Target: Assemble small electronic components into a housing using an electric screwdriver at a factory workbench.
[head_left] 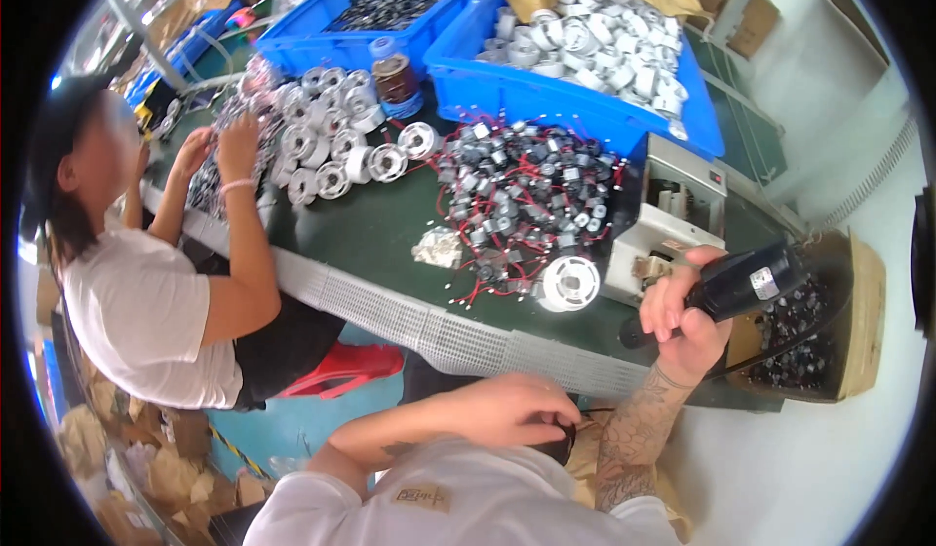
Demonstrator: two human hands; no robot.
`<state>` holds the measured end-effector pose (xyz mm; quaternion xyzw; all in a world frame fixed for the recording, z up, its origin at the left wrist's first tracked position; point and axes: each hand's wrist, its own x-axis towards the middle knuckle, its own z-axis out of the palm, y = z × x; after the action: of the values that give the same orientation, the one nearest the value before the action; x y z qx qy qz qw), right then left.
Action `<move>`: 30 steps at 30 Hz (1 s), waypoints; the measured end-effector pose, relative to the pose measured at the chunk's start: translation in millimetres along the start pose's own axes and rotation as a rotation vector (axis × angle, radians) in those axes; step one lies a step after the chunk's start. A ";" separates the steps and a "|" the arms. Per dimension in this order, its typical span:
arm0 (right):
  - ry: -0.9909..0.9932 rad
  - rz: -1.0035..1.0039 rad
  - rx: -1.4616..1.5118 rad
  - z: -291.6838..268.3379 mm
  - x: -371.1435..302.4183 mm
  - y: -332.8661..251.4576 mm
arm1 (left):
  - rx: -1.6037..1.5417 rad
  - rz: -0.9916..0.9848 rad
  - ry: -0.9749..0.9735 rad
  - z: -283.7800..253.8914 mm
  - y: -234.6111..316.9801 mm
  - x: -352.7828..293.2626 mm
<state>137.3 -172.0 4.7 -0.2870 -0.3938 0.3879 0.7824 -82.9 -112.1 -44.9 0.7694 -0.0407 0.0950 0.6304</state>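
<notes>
My right hand (690,317) is wrapped around a black cylindrical electric screwdriver (746,281), held tilted above the table's right edge beside a grey metal machine (673,210). My left hand (517,409) is close to my chest with its fingers curled. Something dark and round shows under those fingers, mostly hidden, and I cannot make out what it is. On the table in front of me sits a white round plastic housing (569,284). Behind it is a heap of small grey motors with red wires (526,190).
White round housings (336,136) stand grouped at the left of the green table (375,239). Blue bins (585,107) line the back, near a bottle (395,78). A carton of dark parts (863,322) is at right. A co-worker (146,283) sits at left, hands among parts.
</notes>
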 end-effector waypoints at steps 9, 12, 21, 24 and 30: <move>-0.030 -0.019 0.028 -20.6 1.0 -5.6 | 0.720 0.104 0.580 -195.5 44.2 156.4; -0.069 -0.040 0.129 -23.3 8.3 6.3 | 1.010 -0.037 0.657 -264.5 19.4 199.7; -0.405 -0.052 0.234 -55.7 12.4 11.4 | 0.730 -0.132 0.511 -211.2 32.4 97.1; -0.389 -0.024 0.218 -50.6 7.3 9.5 | 0.810 -0.325 0.726 -210.2 5.2 50.7; -0.307 -0.025 0.189 -38.4 5.9 14.6 | 1.010 -0.304 0.836 -243.8 -44.0 56.0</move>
<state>166.2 -164.8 -24.2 -0.1447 -0.4739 0.4525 0.7414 -43.1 138.4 -30.5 0.8655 0.3648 0.3023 0.1624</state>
